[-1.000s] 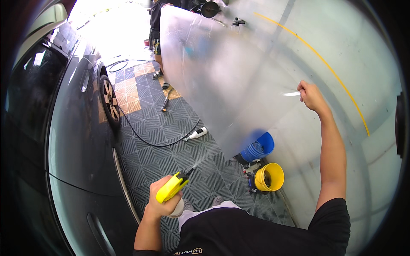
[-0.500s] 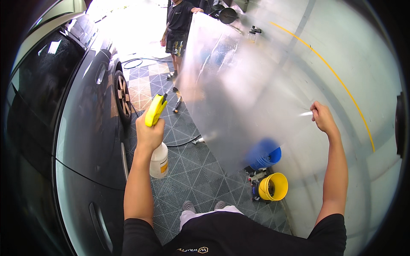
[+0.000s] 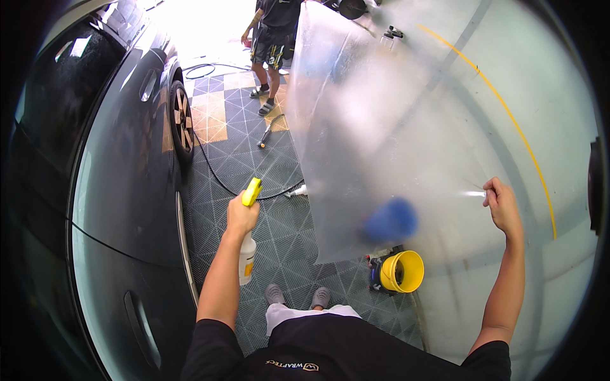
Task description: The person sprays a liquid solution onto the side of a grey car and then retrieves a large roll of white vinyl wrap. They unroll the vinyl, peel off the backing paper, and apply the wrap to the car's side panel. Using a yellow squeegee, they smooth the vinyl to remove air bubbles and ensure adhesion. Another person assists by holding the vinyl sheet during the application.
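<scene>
Two hands are up in the head view, one on each side. The left hand (image 3: pixel 241 216) is wrapped tight around the neck of a spray bottle (image 3: pixel 247 254). The bottle has a yellow top and a white body that hangs down below the fist. The left arm reaches up and forward, nearly straight, beside the dark car (image 3: pixel 108 190).

The right hand (image 3: pixel 502 206) is lifted high, with the arm stretched up and a bit out to the side. Its fingers are pinched shut on the edge of a big see-through plastic sheet (image 3: pixel 381 127). The sheet hangs in front of the person, and a blue bucket (image 3: pixel 391 220) shows blurry behind it. A yellow bucket (image 3: pixel 401 271) sits on the grey tile floor (image 3: pixel 279 222) just below the sheet. Another person (image 3: pixel 270 38) stands far off at the sheet's other end. A black hose (image 3: pixel 219 174) lies on the floor.
</scene>
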A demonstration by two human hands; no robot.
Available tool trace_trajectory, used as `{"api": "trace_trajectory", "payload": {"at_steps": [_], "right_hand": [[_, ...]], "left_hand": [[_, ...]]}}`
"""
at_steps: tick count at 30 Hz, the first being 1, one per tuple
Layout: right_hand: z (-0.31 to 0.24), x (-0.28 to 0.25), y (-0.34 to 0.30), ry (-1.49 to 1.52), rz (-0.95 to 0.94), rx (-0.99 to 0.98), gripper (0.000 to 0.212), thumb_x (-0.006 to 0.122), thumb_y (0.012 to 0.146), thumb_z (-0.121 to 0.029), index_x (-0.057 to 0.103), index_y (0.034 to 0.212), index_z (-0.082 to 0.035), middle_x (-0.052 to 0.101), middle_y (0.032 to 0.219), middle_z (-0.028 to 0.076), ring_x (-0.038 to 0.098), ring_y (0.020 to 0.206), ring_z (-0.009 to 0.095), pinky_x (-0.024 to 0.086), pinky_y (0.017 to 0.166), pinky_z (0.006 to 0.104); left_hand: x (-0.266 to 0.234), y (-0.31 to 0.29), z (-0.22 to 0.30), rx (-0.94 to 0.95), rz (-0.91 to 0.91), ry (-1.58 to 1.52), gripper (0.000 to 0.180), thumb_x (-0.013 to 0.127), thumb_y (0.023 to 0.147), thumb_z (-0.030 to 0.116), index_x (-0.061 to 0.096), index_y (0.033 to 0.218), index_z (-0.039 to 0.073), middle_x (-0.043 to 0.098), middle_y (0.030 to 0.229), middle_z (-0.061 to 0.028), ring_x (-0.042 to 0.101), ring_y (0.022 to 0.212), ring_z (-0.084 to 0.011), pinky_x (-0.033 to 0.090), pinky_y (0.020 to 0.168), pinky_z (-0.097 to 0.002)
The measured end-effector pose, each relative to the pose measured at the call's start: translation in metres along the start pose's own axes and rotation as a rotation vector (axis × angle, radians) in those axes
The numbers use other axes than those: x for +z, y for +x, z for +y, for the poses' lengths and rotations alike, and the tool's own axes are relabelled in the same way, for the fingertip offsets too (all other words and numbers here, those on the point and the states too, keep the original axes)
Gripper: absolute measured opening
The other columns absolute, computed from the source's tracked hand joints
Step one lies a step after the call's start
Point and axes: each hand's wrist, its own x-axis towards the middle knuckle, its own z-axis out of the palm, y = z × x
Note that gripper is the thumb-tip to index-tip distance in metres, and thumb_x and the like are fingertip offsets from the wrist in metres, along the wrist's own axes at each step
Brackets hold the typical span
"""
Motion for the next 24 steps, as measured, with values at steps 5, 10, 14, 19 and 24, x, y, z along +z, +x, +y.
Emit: {"api": "trace_trajectory", "payload": {"at_steps": [5, 10, 14, 19, 24], "right_hand": [[0.007, 0.007, -0.023, 0.018, -0.009, -0.027, 0.009, 0.048, 0.091, -0.001, 0.056, 0.092, 0.002, 0.058, 0.065, 0.014, 0.06, 0.06, 0.022, 0.045, 0.058, 0.0341], [0.049, 0.034, -0.044, 0.124, -0.021, -0.161, 0.008, 0.05, 0.09, 0.0, 0.058, 0.092, 0.002, 0.059, 0.063, 0.012, 0.061, 0.059, 0.019, 0.046, 0.056, 0.0315], [0.06, 0.073, -0.062, 0.276, -0.088, -0.369, 0.007, 0.051, 0.09, 0.001, 0.058, 0.091, 0.003, 0.061, 0.065, 0.011, 0.063, 0.061, 0.019, 0.048, 0.058, 0.0316], [0.079, 0.113, -0.095, 0.519, -0.221, -0.468, 0.008, 0.05, 0.092, 0.001, 0.058, 0.092, 0.003, 0.063, 0.071, 0.013, 0.066, 0.065, 0.02, 0.051, 0.06, 0.0306], [0.079, 0.133, -0.137, 0.693, -0.356, -0.521, 0.009, 0.049, 0.094, 0.001, 0.058, 0.096, 0.003, 0.063, 0.078, 0.012, 0.068, 0.068, 0.02, 0.053, 0.061, 0.0296]], "left_hand": [[0.028, -0.1, -0.004, 0.061, -0.239, -0.061, 0.019, 0.062, 0.074, 0.009, 0.062, 0.092, 0.001, 0.065, 0.081, -0.022, 0.063, 0.078, -0.0428, 0.049, 0.069, -0.045], [0.014, -0.192, 0.061, 0.21, -0.041, -0.289, 0.018, 0.063, 0.069, 0.004, 0.06, 0.086, -0.001, 0.055, 0.069, -0.0137, 0.058, 0.061, -0.0329, 0.046, 0.058, -0.0383], [0.015, -0.228, 0.095, 0.111, 0.116, -0.187, 0.016, 0.062, 0.069, 0.002, 0.059, 0.085, -0.001, 0.057, 0.071, -0.0136, 0.058, 0.061, -0.032, 0.046, 0.058, -0.0383], [0.064, -0.316, 0.113, 0.108, 0.088, 0.018, 0.017, 0.065, 0.071, 0.007, 0.061, 0.087, 0.002, 0.061, 0.078, -0.0145, 0.06, 0.067, -0.0365, 0.048, 0.061, -0.0405], [0.126, -0.45, 0.087, -0.003, 0.067, 0.055, 0.024, 0.069, 0.072, 0.013, 0.062, 0.094, 0.005, 0.065, 0.09, -0.0152, 0.062, 0.09, -0.0363, 0.05, 0.078, -0.0462]]}}
